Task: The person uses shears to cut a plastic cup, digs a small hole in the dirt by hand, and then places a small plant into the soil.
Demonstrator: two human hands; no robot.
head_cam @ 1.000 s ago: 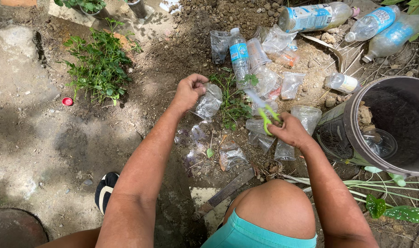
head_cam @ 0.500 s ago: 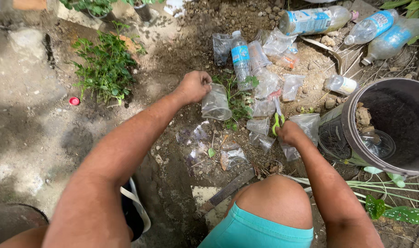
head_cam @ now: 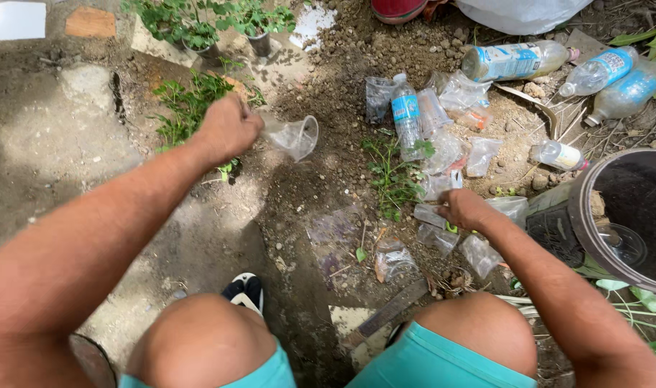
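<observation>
Clear plastic cup (head_cam: 293,136) gripped in left hand (head_cam: 226,129), raised over bare soil, long axis lying sideways, open mouth turned right, toward pile of cut bottle pieces (head_cam: 443,154). Right hand (head_cam: 463,209) lowered onto pile, closed on something green, only partly seen. Pile lies right of cup, nearer right hand. Dark bucket (head_cam: 583,215) just beyond right forearm

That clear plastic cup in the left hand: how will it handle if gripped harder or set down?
The clear plastic cup looks thin, so it probably buckles under a squeeze. It appears empty, likely very light. Held sideways by the left hand, it may tip on the lumpy soil.
</observation>
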